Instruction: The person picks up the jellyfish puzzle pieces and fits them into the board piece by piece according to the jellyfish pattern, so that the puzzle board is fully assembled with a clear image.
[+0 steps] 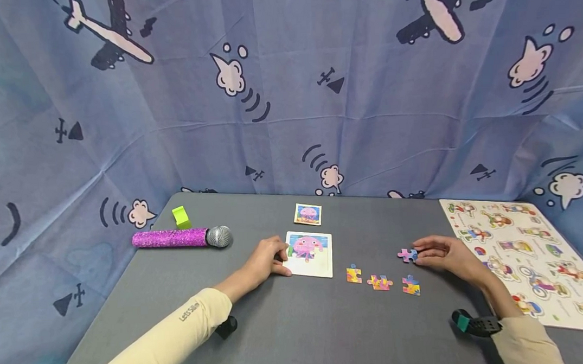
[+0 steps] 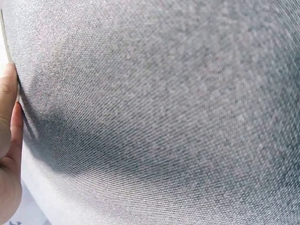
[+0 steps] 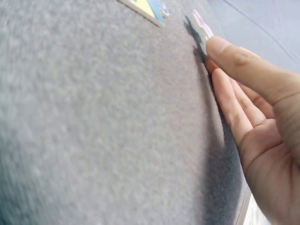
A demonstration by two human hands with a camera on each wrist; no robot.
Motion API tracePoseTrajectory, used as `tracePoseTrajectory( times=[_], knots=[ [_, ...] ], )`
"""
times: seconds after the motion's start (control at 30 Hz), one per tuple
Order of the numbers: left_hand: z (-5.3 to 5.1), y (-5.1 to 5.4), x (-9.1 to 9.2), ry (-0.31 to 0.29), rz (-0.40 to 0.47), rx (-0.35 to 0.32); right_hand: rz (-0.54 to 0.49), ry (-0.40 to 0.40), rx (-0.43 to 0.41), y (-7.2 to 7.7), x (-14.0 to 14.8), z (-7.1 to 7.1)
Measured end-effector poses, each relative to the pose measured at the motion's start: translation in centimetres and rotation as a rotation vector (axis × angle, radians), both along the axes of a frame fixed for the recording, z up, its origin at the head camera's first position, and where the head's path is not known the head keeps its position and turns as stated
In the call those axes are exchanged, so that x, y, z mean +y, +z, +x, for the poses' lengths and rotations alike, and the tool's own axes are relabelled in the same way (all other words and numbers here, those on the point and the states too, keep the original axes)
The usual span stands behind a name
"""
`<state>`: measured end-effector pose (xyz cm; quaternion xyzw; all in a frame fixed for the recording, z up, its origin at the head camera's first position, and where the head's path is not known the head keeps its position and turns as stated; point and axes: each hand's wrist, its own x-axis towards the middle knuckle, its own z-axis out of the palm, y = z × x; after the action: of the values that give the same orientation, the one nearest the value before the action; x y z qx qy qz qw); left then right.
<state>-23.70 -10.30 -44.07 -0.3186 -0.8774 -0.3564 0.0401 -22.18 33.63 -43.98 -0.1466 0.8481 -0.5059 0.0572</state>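
Observation:
My left hand [image 1: 264,261] pinches the left edge of a square white puzzle board [image 1: 319,268], with a pink octopus picture partly filled in. In the left wrist view, fingertips [image 2: 8,77] meet the board's edge at the far left. To the right, my right hand [image 1: 443,255] pinches a pink and blue puzzle piece [image 1: 405,254] between thumb and fingers. Just over the grey cloth, that piece [image 3: 202,24] casts a shadow in the right wrist view. Loose on the table lie a yellow piece [image 1: 353,274], a yellow-pink piece [image 1: 380,282] and a yellow-blue piece [image 1: 411,286].
Behind the board lies a small octopus picture card [image 1: 307,214]. A glittery purple microphone [image 1: 172,238] and a lime-green block [image 1: 181,217] are at the left. A large illustrated board [image 1: 534,258] covers the right side. Patterned blue fabric [image 1: 287,95] hangs behind the table.

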Motion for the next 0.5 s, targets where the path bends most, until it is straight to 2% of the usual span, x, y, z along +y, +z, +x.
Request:
tracePoseTrajectory(
  times=[0.17,0.33,0.5],
  knots=[
    [-0.03,-0.04,-0.06,-0.002,-0.002,0.004,-0.023,-0.007,-0.025,-0.02,0.24,0.16],
    [-0.03,-0.05,-0.03,-0.006,0.008,0.0,-0.113,-0.026,-0.088,-0.5,0.57,0.21],
    [-0.03,0.01,0.02,0.002,-0.002,0.003,-0.14,-0.051,-0.1,-0.62,0.4,0.29]
  ],
)
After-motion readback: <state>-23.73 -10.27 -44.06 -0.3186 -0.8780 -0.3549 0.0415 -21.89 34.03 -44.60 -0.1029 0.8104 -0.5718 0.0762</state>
